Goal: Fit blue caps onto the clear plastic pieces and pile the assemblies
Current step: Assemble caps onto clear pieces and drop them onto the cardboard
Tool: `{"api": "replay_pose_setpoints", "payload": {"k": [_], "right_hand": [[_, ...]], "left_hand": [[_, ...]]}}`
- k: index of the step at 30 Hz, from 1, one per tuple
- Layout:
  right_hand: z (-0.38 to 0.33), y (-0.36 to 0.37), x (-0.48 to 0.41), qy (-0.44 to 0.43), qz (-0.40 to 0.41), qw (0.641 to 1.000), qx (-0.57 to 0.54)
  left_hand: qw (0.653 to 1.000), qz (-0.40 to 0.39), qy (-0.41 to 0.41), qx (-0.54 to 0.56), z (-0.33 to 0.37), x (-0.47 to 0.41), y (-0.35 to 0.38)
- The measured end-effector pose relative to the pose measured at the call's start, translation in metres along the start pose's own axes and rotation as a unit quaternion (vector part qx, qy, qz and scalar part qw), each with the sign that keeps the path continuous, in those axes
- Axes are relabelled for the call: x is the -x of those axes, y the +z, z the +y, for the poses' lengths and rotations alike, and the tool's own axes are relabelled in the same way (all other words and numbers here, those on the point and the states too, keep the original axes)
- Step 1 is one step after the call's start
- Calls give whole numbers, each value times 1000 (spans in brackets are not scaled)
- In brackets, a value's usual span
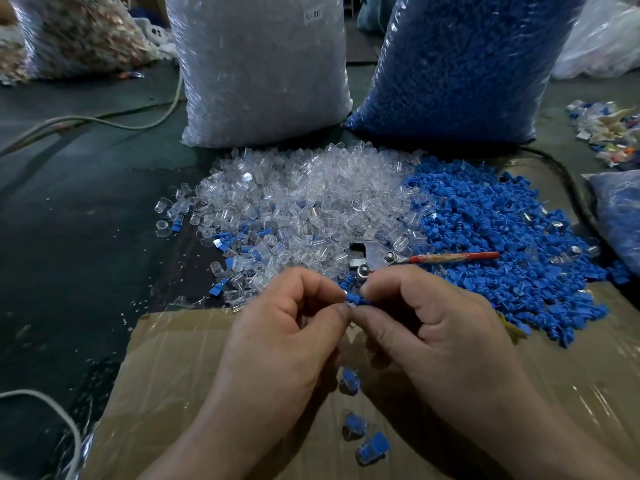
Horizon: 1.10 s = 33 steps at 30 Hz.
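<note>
My left hand and my right hand meet at the fingertips over a flattened cardboard sheet. Between them sits a blue cap, pinched by my right thumb and forefinger. My left fingertips pinch its other end, where a clear piece is mostly hidden. A heap of clear plastic pieces lies beyond my hands, with a heap of blue caps to its right. Three finished assemblies lie on the cardboard below my hands.
A tall bag of clear pieces and a tall bag of blue caps stand behind the heaps. A metal tool with a red handle lies between the heaps. Cables cross the dark floor at left. Scrap parts lie far right.
</note>
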State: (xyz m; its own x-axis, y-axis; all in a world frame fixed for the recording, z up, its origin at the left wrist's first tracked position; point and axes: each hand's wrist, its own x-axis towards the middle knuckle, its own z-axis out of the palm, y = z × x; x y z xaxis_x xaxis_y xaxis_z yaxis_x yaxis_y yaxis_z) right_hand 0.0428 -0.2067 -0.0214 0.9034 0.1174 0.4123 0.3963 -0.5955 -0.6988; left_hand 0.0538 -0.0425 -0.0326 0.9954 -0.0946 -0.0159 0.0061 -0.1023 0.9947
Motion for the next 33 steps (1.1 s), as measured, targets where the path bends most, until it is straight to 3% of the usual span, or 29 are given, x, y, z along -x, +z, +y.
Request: {"api": "replay_pose_setpoints", "payload": {"k": [7,13,19,24,26,30,33], "right_hand": [[1,1,0,-72,10,995,66],[1,0,1,-81,-26,988,127],[2,2,3,-118,-36,982,141],[6,-3,0,-139,-43,973,178],[14,-13,-6,-88,-48,961,257],[33,-39,-16,131,-138,897,398],[39,-42,-15,130,-179,889,402]], "left_hand": [[1000,22,-5,-9,-3,-1,-1],[992,26,61,-103,-6,1,-2],[999,-29,-16,30,-3,0,-3],[1000,-3,-3,20,-7,-3,-3],[1000,12,2,27,-6,-4,-4],[995,-1,-27,92,-3,-5,-6],[992,-6,-35,117,-3,-5,-6]]}}
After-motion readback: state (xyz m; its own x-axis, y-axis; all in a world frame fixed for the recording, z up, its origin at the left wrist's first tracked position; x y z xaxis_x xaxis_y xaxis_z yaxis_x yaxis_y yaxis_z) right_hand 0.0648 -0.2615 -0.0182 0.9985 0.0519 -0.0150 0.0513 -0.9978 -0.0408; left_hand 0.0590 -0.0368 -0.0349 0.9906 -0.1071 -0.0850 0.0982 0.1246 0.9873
